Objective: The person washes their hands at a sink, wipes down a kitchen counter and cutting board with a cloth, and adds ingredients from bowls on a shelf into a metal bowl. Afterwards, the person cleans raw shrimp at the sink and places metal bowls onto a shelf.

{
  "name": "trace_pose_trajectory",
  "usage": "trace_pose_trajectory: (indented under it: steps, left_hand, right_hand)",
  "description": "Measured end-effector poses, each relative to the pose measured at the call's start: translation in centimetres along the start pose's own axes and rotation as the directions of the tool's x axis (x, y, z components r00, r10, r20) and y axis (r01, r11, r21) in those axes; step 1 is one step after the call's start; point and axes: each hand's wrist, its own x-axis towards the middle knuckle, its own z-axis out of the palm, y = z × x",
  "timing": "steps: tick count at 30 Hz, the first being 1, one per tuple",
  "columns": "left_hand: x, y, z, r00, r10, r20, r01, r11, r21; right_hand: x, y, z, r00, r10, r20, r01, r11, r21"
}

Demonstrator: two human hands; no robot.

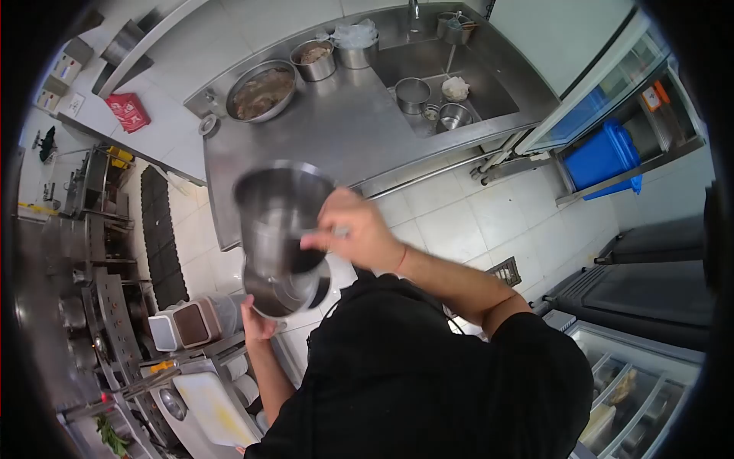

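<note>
A deep metal pot [279,199] hangs tilted before my body, blurred by motion, its opening toward the camera. My right hand [350,226] is closed at its right side, fingers and thumb pinched together there. Below and partly behind this pot is a second metal bowl [284,294], shiny inside. My left hand [258,320] grips that bowl at its lower left edge. The two vessels overlap in view; whether they touch I cannot tell.
On the steel counter [329,130] stand a wide bowl of food [264,92], a smaller pot [313,61] and a pot with a plastic bag [356,46]. The sink [489,92] holds several vessels. White cutting board [214,409] at lower left; blue bin [604,157] at right.
</note>
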Motion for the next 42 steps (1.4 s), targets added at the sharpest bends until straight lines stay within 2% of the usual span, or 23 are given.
trace_pose_trajectory:
  steps: [1, 4, 6, 8, 10, 13, 14, 17, 20, 22, 23, 25, 26, 28, 30, 32, 34, 35, 38, 40, 41, 42]
  left_hand:
    - [1.8, 0.5, -0.4, 0.992, 0.009, -0.127, -0.019, 0.997, -0.078]
    - [6.6, 4.0, 1.9, 0.990, 0.074, -0.121, -0.084, 0.993, -0.085]
    - [12.1, 5.2, 0.9, 0.983, 0.107, -0.150, -0.116, 0.992, -0.053]
    - [18.2, 6.0, 0.8, 0.983, 0.118, -0.143, -0.124, 0.992, -0.036]
    - [23.8, 6.3, 1.5, 0.981, 0.090, -0.172, -0.096, 0.995, -0.023]
    - [31.1, 5.6, 3.9, 0.970, 0.010, -0.243, -0.006, 1.000, 0.016]
    - [34.1, 3.9, 2.8, 0.977, 0.035, -0.211, -0.024, 0.998, 0.052]
    - [37.6, 3.1, 7.1, 0.952, 0.057, -0.301, -0.014, 0.990, 0.141]
    - [40.3, 2.2, 8.6, 0.927, 0.101, -0.362, -0.011, 0.970, 0.242]
    - [39.7, 4.1, 11.4, 0.892, 0.124, -0.435, 0.028, 0.945, 0.326]
    - [40.2, 5.2, 10.9, 0.905, 0.141, -0.402, 0.038, 0.913, 0.406]
    - [42.5, 8.3, 12.6, 0.808, 0.294, -0.510, 0.020, 0.852, 0.523]
    - [44.1, 9.7, 13.0, 0.750, 0.366, -0.550, 0.025, 0.816, 0.577]
    - [48.9, 11.5, 11.0, 0.609, 0.723, -0.326, 0.053, 0.373, 0.926]
    - [52.9, 15.4, 13.0, 0.670, 0.743, -0.006, 0.049, -0.036, 0.998]
    - [57.2, 17.2, 14.1, 0.728, 0.672, 0.134, -0.098, -0.091, 0.991]
    - [62.3, 16.6, 11.8, 0.702, 0.708, 0.081, 0.048, -0.160, 0.986]
    - [64.4, 16.6, 10.7, 0.685, 0.726, 0.058, 0.122, -0.192, 0.974]
    - [68.0, 18.3, 9.9, 0.700, 0.673, -0.239, 0.325, -0.002, 0.946]
    - [68.7, 19.4, 10.6, 0.771, 0.508, -0.384, 0.433, 0.023, 0.901]
    - [68.7, 20.3, 11.0, 0.788, 0.418, -0.453, 0.488, 0.027, 0.873]
    - [68.4, 21.2, 11.4, 0.830, 0.300, -0.470, 0.474, 0.066, 0.878]
  right_hand:
    - [1.7, 2.2, -0.2, 0.999, 0.023, -0.037, -0.026, 0.997, -0.067]
    - [5.6, 11.1, -1.2, 0.988, 0.141, -0.058, -0.152, 0.926, -0.346]
    - [6.5, 18.9, -2.1, 0.974, 0.188, -0.126, -0.225, 0.865, -0.449]
    - [7.0, 25.8, -4.1, 0.976, 0.169, -0.138, -0.218, 0.795, -0.566]
    - [8.3, 28.8, -5.6, 0.967, 0.235, -0.097, -0.230, 0.647, -0.727]
    - [9.5, 32.9, -6.7, 0.986, 0.141, -0.094, -0.160, 0.588, -0.793]
    - [10.3, 34.0, -7.0, 0.984, 0.165, -0.068, -0.152, 0.571, -0.806]
    - [11.8, 37.9, -8.7, 0.957, 0.287, 0.040, -0.127, 0.538, -0.833]
    - [14.9, 37.7, -9.4, 0.960, 0.252, 0.119, -0.007, 0.448, -0.894]
    - [18.1, 36.5, -9.4, 0.977, 0.198, 0.080, -0.022, 0.464, -0.886]
    - [19.8, 36.5, -9.5, 0.985, 0.166, 0.056, -0.029, 0.468, -0.883]
    - [23.1, 38.5, -8.2, 0.991, 0.131, 0.034, -0.067, 0.693, -0.718]
    - [24.7, 39.6, -6.9, 0.992, 0.123, 0.018, -0.086, 0.783, -0.616]
    - [29.0, 42.0, -3.3, 0.987, 0.133, 0.089, -0.071, 0.863, -0.500]
    - [32.9, 45.4, 1.7, 0.969, 0.198, 0.147, -0.133, 0.921, -0.367]
    - [36.1, 48.6, 6.6, 0.920, 0.327, 0.217, -0.208, 0.876, -0.436]
    - [38.6, 51.9, 10.9, 0.776, 0.570, 0.270, -0.280, 0.696, -0.661]
    - [39.1, 53.0, 12.3, 0.740, 0.624, 0.252, -0.288, 0.633, -0.719]
    - [40.1, 54.1, 14.6, 0.601, 0.774, 0.199, -0.311, 0.455, -0.834]
    - [41.1, 52.9, 14.8, 0.453, 0.871, 0.192, -0.347, 0.370, -0.862]
    - [41.1, 54.2, 15.5, 0.377, 0.894, 0.243, -0.376, 0.388, -0.842]
    - [41.1, 57.4, 16.4, 0.299, 0.907, 0.297, -0.408, 0.403, -0.819]
